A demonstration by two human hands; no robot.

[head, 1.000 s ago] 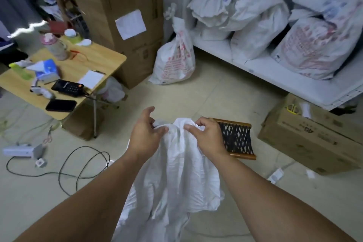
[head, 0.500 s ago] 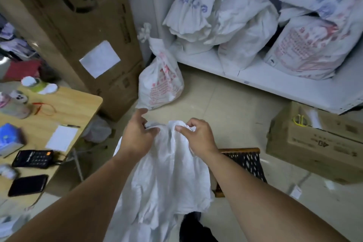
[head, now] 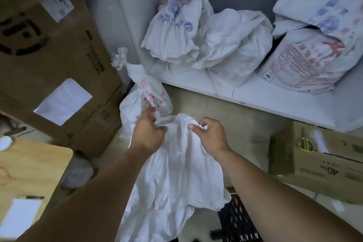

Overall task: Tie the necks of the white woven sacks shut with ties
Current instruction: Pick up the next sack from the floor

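A plain white woven sack [head: 176, 173] hangs in front of me, held up by its top edge. My left hand [head: 148, 131] grips the left part of that edge. My right hand [head: 211, 135] pinches the right part, thumb and fingers curled into the cloth. Just beyond the left hand a tied sack with red print [head: 145, 96] stands on the floor, its knotted neck [head: 119, 61] pointing up. Several more filled white sacks [head: 198, 33] lie on the low white shelf [head: 275, 100]. No tie is visible in either hand.
Large cardboard boxes [head: 59, 65] stand at left. A wooden table corner [head: 35, 167] with papers is at lower left. A cardboard box [head: 318, 163] with yellow scissors [head: 305, 143] on top sits at right. A black mesh stool [head: 239, 220] is below the sack.
My view has swung right and closer to the shelf and the tied red-print sack. Both hands have kept their hold on the sack's top edge, carrying it toward the tied sack.
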